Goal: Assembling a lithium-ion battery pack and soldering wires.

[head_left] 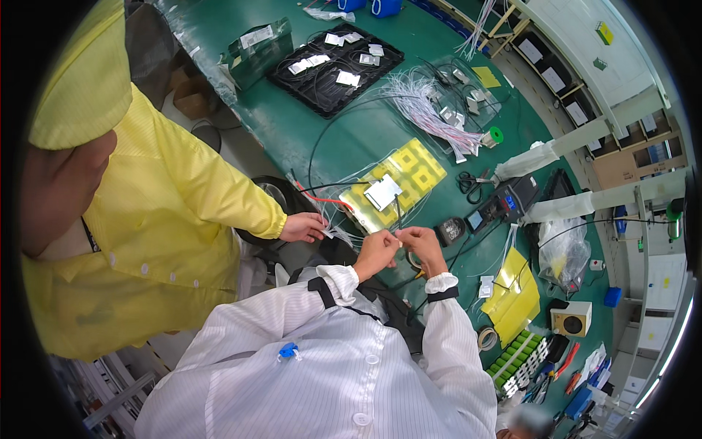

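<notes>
My left hand (375,254) and my right hand (425,247) meet at the near edge of a yellow-wrapped battery pack (417,167), fingers pinched together. A black cable (398,210) runs from a white flat module (383,192) on the pack down to the fingertips of both hands, which pinch it; its end is hidden. A red wire (319,197) and a black wire reach the pack's left side. Beside my left hand, a co-worker's hand (304,227) in a yellow sleeve holds a bundle of thin white wires (336,233).
A black tray (338,95) with small silver modules and a bundle of white wires (420,104) lie farther back on the green table (292,139). Scissors (474,186), a soldering station (503,205), yellow sheets (513,296) and green battery cells (518,358) lie to the right.
</notes>
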`<state>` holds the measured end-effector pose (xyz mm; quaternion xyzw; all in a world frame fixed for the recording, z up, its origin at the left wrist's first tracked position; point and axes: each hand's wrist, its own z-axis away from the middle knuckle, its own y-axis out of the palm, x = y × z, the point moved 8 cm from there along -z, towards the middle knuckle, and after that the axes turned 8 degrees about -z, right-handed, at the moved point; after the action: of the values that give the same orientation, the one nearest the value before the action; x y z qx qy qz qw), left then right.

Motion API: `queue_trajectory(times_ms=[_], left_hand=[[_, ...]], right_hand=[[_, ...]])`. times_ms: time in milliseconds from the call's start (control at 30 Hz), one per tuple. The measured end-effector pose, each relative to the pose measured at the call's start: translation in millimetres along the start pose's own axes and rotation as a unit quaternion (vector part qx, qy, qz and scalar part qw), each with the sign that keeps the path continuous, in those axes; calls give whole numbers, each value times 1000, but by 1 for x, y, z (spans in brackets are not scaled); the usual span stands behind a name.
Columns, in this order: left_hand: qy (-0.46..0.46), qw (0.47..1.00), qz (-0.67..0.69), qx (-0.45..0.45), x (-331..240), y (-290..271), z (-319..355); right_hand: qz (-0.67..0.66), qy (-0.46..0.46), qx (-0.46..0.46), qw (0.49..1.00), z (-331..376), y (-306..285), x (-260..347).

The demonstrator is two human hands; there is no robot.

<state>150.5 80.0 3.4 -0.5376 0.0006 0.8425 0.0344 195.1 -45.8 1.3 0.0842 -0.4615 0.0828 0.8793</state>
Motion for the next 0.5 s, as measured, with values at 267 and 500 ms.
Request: queue_trajectory(times_ms=[267, 500], left_hand=[[237, 935, -257, -54, -43, 10, 23], [353, 836, -410, -94, -52, 8, 40]], right_hand=[[32, -28, -72, 997, -6, -2, 3], [-136, 86, 13, 987, 0, 20, -1]])
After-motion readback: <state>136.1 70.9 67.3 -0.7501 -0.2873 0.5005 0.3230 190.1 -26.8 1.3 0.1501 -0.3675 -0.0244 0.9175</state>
